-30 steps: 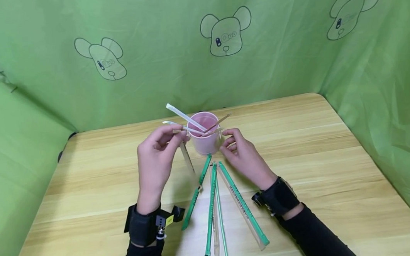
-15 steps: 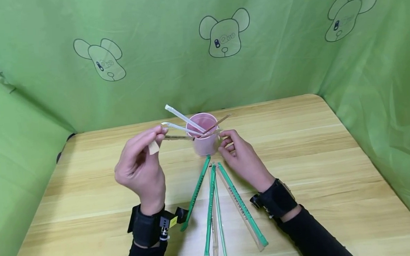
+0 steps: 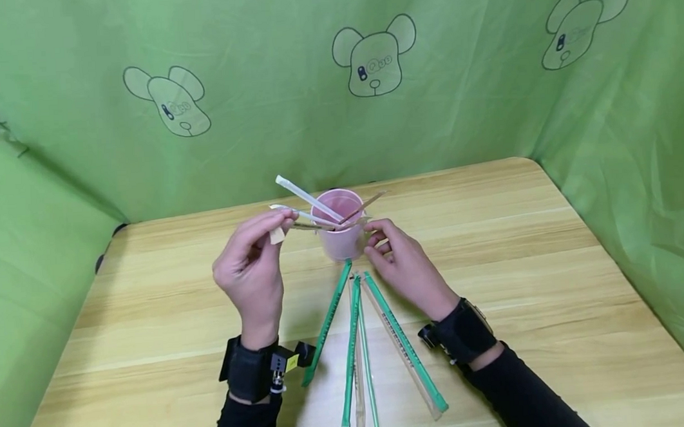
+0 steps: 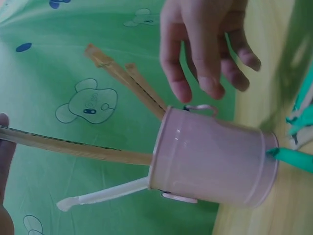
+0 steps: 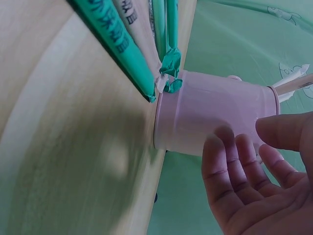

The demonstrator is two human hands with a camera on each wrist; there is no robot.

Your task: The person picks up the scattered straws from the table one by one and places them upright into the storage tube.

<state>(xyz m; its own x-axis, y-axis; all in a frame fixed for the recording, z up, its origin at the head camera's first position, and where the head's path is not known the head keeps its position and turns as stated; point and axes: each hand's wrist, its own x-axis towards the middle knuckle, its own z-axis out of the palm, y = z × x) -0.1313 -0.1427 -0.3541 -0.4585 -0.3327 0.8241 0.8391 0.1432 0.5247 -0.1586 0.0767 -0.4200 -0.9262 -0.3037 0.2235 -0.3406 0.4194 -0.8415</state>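
My left hand (image 3: 252, 263) pinches one end of a brown paper-wrapped straw (image 3: 314, 226). Its other end reaches inside the rim of a small pink bucket (image 3: 343, 244), as the left wrist view also shows. Beside that bucket's right side is my right hand (image 3: 405, 262), fingers loosely bent and holding nothing; whether it touches the bucket I cannot tell. Two white-wrapped straws (image 3: 303, 193) and two brown-wrapped straws (image 4: 129, 81) lean out of the bucket. The lower ends of the straws are hidden inside it.
In front of the bucket, several green-wrapped straws (image 3: 327, 324) and brown-wrapped ones (image 3: 359, 387) lie fanned on the wooden table (image 3: 150, 327). A green cloth (image 3: 277, 81) with printed cartoon heads stands behind and at the sides.
The brown straw, hanging below my left hand a second ago, now lies nearly level with its end in the bucket. My left hand swung left, then back right. The right hand stayed nearly still.
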